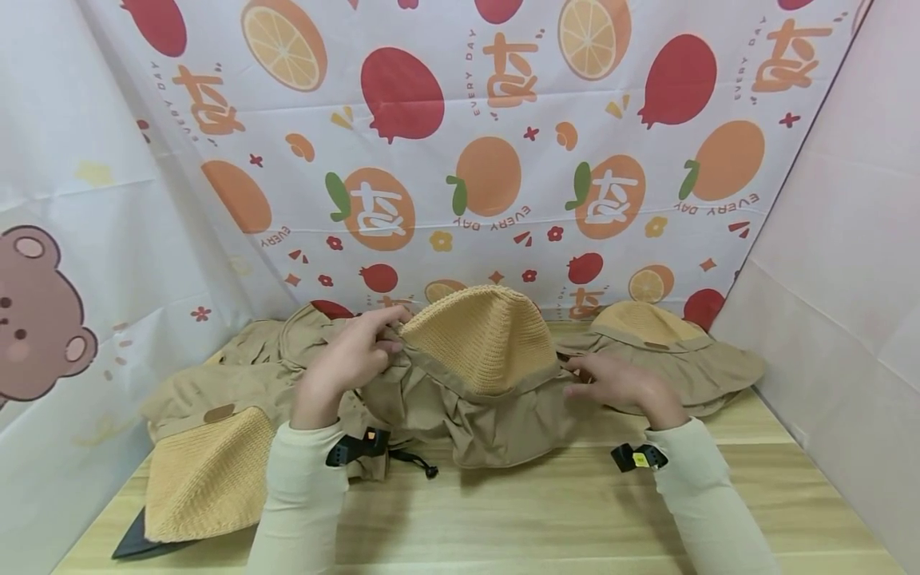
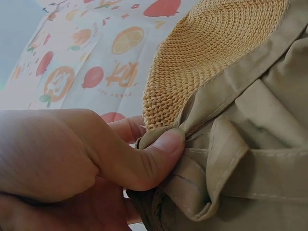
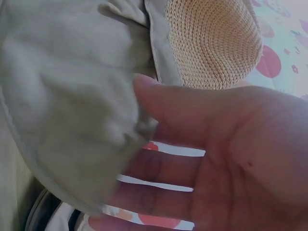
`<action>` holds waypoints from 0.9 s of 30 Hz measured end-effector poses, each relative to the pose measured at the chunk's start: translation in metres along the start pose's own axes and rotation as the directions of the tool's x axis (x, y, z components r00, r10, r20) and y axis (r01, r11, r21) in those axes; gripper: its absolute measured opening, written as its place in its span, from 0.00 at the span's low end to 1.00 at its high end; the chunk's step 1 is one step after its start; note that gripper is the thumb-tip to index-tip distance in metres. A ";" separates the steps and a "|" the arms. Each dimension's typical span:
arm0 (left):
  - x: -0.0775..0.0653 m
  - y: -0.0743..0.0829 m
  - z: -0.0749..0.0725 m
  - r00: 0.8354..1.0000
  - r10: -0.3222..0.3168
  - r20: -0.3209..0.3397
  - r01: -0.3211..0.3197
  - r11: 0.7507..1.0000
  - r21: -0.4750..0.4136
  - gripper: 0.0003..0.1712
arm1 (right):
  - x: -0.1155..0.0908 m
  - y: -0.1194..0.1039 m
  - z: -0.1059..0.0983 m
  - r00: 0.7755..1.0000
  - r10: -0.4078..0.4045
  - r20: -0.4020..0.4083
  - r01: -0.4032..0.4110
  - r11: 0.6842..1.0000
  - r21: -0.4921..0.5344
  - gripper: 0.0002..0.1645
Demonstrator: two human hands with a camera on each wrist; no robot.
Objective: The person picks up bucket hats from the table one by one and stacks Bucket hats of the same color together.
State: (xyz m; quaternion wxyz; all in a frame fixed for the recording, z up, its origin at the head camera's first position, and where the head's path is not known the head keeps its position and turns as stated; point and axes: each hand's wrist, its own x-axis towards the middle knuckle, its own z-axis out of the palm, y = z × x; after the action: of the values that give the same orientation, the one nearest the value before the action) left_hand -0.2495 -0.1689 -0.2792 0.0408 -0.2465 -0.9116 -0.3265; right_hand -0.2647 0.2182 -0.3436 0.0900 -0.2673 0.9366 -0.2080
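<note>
A sun hat [image 1: 477, 339] with a woven straw crown and a khaki cloth brim is held up over the middle of the table, its brim drooping in folds. At its left side my left hand [image 1: 348, 359] pinches the cloth where brim meets crown; in the left wrist view, the thumb [image 2: 166, 144] presses on the khaki band. My right hand [image 1: 618, 379] holds the opposite side of the brim. The right wrist view shows that thumb [image 3: 147, 86] on the cloth, with the other fingers reaching behind it.
Another straw-and-khaki hat [image 1: 208, 471] lies front left, over a dark flat piece [image 1: 147, 539]. More khaki cloth [image 1: 259, 339] is heaped behind it. A similar hat [image 1: 647, 343] rests at the back right. A black cord toggle [image 1: 431, 471] hangs near the middle. Fruit-print fabric [image 1: 489, 176] walls the back.
</note>
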 end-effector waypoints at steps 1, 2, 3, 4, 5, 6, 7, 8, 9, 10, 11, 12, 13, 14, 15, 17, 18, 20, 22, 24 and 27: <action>0.001 -0.001 0.000 1.000 0.000 0.003 0.000 1.000 -0.006 0.19 | 0.000 0.000 -0.001 1.000 0.006 -0.012 -0.006 1.000 0.008 0.10; 0.001 -0.001 0.001 1.000 0.000 0.006 0.000 1.000 -0.010 0.19 | -0.001 0.001 -0.001 1.000 0.007 -0.028 -0.007 1.000 0.011 0.09; 0.001 -0.001 0.001 1.000 0.003 0.009 -0.002 1.000 -0.014 0.18 | -0.001 0.001 -0.002 0.999 0.000 -0.043 0.001 1.000 0.019 0.08; 0.002 -0.002 0.001 1.000 0.006 0.012 -0.006 1.000 -0.015 0.17 | -0.001 0.001 -0.004 0.998 -0.003 -0.062 0.004 1.000 0.020 0.09; 0.002 -0.002 0.001 1.000 0.006 0.013 -0.006 1.000 -0.012 0.16 | -0.001 0.002 -0.005 0.996 -0.004 -0.087 0.004 1.000 0.008 0.10; 0.002 -0.002 0.002 1.000 0.005 0.016 -0.005 1.000 -0.008 0.15 | -0.002 0.002 -0.006 0.993 -0.010 -0.115 0.009 1.000 -0.004 0.12; 0.002 -0.002 0.002 1.000 0.001 0.022 -0.001 1.000 -0.005 0.14 | -0.002 0.003 -0.008 0.989 -0.019 -0.146 0.016 1.000 -0.024 0.12; 0.002 -0.002 0.002 1.000 -0.002 0.030 0.002 1.000 -0.003 0.14 | -0.003 0.003 -0.009 0.984 -0.027 -0.176 0.019 0.999 -0.044 0.12; 0.002 -0.002 0.003 0.999 -0.005 0.041 0.005 1.000 0.000 0.13 | -0.004 0.004 -0.010 0.980 -0.028 -0.199 0.018 0.998 -0.052 0.11; 0.002 -0.003 0.003 0.999 -0.010 0.052 0.010 1.000 0.011 0.13 | -0.004 0.005 -0.012 0.975 -0.028 -0.222 0.014 0.998 -0.063 0.09; 0.003 -0.002 0.004 0.998 -0.016 0.067 0.015 1.000 0.021 0.12 | -0.005 0.006 -0.013 0.970 -0.024 -0.240 0.009 0.998 -0.063 0.07; 0.003 -0.002 0.004 0.996 -0.023 0.081 0.021 0.999 0.033 0.12 | -0.006 0.007 -0.014 0.967 -0.017 -0.252 0.003 0.998 -0.056 0.05; 0.004 -0.003 0.005 0.995 -0.032 0.097 0.028 0.999 0.045 0.12 | -0.007 0.008 -0.015 0.965 -0.010 -0.261 -0.004 0.999 -0.050 0.05; 0.004 -0.003 0.006 0.993 -0.039 0.110 0.033 0.998 0.060 0.13 | -0.008 0.009 -0.016 0.964 0.001 -0.264 -0.010 0.999 -0.036 0.05; 0.004 -0.003 0.007 0.992 -0.048 0.120 0.039 0.996 0.082 0.14 | -0.009 0.009 -0.017 0.964 0.007 -0.266 -0.014 1.000 -0.023 0.07; 0.005 -0.003 0.008 0.988 -0.064 0.141 0.049 0.993 0.110 0.16 | -0.011 0.011 -0.019 0.964 0.026 -0.265 -0.028 1.000 -0.003 0.09; 0.005 -0.004 0.008 0.986 -0.073 0.149 0.055 0.991 0.120 0.17 | -0.012 0.011 -0.019 0.965 0.031 -0.261 -0.031 1.000 0.005 0.09; 0.004 -0.004 0.009 0.983 -0.082 0.163 0.061 0.990 0.130 0.19 | -0.014 0.013 -0.021 0.968 0.024 -0.250 -0.021 1.000 0.014 0.08; 0.004 -0.006 0.009 0.980 -0.088 0.181 0.066 0.990 0.124 0.21 | -0.015 0.015 -0.022 0.973 0.010 -0.232 -0.007 1.000 0.012 0.08; 0.004 -0.007 0.010 0.976 -0.085 0.199 0.058 0.989 0.135 0.21 | -0.017 0.017 -0.024 0.978 -0.013 -0.210 0.014 1.000 0.003 0.09; 0.003 -0.008 0.009 0.971 -0.060 0.232 0.022 0.986 0.162 0.20 | -0.021 0.019 -0.026 0.982 -0.031 -0.186 0.029 1.000 -0.011 0.13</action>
State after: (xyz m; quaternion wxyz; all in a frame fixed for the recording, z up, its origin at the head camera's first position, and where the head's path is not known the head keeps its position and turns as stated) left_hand -0.2555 -0.1674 -0.2903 -0.0550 -0.2605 -0.9380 -0.2221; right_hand -0.2633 0.2532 -0.3273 -0.0022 -0.2611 0.9376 -0.2296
